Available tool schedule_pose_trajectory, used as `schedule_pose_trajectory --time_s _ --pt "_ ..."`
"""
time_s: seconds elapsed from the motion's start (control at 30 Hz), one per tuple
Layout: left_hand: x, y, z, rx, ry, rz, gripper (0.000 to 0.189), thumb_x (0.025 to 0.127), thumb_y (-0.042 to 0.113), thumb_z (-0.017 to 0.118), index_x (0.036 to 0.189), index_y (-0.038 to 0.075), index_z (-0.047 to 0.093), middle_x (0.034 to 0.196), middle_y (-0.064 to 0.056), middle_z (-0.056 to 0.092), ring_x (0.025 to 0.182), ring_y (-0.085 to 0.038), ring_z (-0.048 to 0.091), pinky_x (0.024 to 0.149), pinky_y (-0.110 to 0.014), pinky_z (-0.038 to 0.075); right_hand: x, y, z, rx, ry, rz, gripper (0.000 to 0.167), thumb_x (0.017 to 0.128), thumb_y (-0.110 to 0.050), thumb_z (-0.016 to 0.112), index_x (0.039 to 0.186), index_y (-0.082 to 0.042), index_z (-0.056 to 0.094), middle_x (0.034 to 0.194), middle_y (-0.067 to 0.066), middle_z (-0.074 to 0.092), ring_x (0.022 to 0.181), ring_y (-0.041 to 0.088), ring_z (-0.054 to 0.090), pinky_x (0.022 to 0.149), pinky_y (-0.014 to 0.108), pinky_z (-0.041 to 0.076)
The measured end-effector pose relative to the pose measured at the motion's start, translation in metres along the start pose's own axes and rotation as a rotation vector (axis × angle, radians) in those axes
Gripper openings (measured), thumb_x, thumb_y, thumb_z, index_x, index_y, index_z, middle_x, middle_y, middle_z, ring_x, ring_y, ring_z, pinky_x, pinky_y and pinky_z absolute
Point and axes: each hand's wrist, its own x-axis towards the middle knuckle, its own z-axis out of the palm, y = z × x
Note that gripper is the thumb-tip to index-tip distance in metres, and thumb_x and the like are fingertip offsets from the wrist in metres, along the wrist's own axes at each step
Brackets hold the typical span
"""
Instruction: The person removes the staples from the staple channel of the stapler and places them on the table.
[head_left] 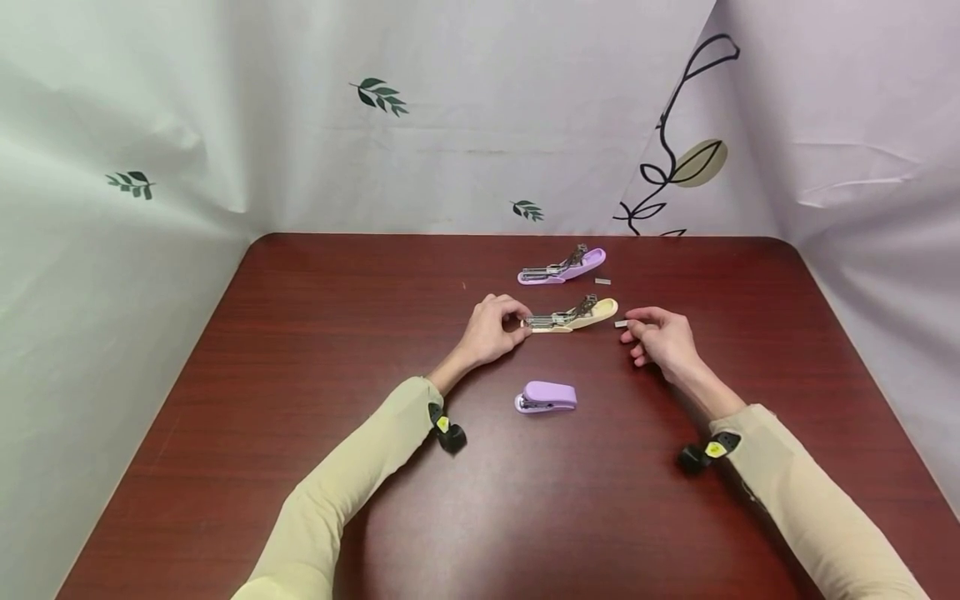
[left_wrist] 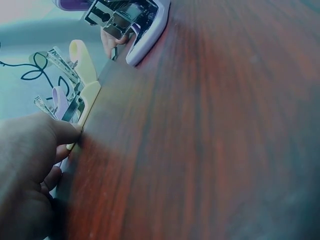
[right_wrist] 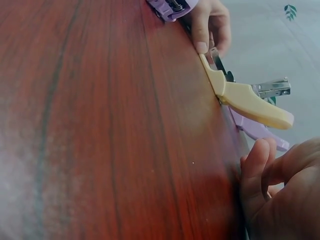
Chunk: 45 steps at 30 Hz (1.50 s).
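A cream-yellow stapler (head_left: 606, 311) lies opened out flat, its metal staple channel showing. At its left end, my left hand (head_left: 491, 327) pinches the base between thumb and fingers; the left wrist view shows the thumb (left_wrist: 67, 131) on that end. Just off the stapler's right tip, my right hand (head_left: 666, 342) holds a small grey strip of staples (head_left: 620, 324) at the fingertips. The strip is hidden in the right wrist view, where the curled fingers (right_wrist: 256, 160) show below the raised yellow top (right_wrist: 257, 106).
Behind the yellow stapler lies an opened purple stapler (head_left: 588, 262), with another staple strip (head_left: 603, 282) to its right. A folded purple stapler (head_left: 551, 395) sits nearer on the dark red table (head_left: 420, 517). A pale printed curtain (head_left: 465, 150) surrounds the table's back and sides.
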Motion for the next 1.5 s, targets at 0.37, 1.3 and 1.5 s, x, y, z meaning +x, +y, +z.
schedule_pose_trajectory --time_s 0.37,1.3,1.5 --pt "0.001 -0.003 0.002 -0.018 0.003 0.007 0.019 0.082 0.013 0.08 0.1 0.008 0.075 0.093 -0.002 0.067 0.086 -0.02 0.052 0.078 -0.033 0.041 -0.003 -0.002 -0.002 0.027 0.01 -0.011 0.032 0.102 -0.002 0.05 0.128 0.016 0.047 0.068 -0.002 0.066 0.047 0.005 0.055 0.045 0.024 0.051" --pt "-0.052 0.022 -0.032 -0.212 -0.143 0.077 0.047 0.07 -0.004 0.063 0.116 -0.001 0.066 0.105 -0.012 0.064 0.091 -0.022 0.058 0.081 -0.034 0.049 -0.069 -0.019 0.065 -0.59 -0.287 -0.865 0.039 0.084 -0.006 0.077 0.12 -0.002 0.065 0.109 0.013 0.057 0.089 0.026 0.056 0.075 0.038 0.047" --pt "-0.079 0.036 -0.02 -0.158 -0.191 0.164 0.047 0.072 0.012 0.084 0.114 0.001 0.065 0.104 -0.008 0.063 0.092 -0.021 0.057 0.083 -0.032 0.047 -0.071 -0.019 0.071 -0.652 -0.363 -0.912 0.043 0.082 -0.005 0.079 0.122 -0.005 0.065 0.113 0.011 0.054 0.102 0.027 0.05 0.084 0.041 0.044"
